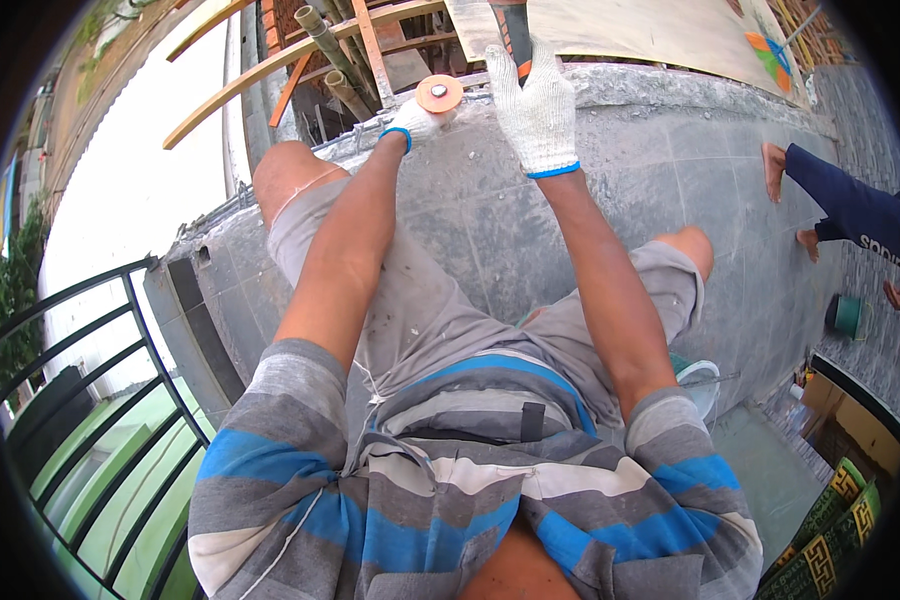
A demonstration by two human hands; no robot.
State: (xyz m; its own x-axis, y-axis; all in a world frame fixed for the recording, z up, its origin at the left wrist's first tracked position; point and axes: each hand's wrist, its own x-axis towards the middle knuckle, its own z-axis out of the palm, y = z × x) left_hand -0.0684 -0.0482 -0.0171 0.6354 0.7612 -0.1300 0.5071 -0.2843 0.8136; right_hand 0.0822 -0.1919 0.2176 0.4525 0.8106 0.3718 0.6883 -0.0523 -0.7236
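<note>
Chisel (439, 93): near the broken slab edge (650, 90), clamped in the gloved left hand (417, 120)
Hammer handle (513, 38): clamped in the gloved right hand (537, 112)
Beyond: bamboo poles (325, 42), wooden board (620, 35)
Right side: another person's legs (832, 187), green bucket (847, 316)
Left side: black railing (138, 310)

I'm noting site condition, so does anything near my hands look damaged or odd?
Yes, the far edge of the grey tiled surface, by your gloved right hand, looks broken: rough, ragged concrete shows there instead of tile, with pale grit about.

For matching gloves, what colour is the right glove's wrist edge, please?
The wrist edge is blue, shown in the head view.
</note>
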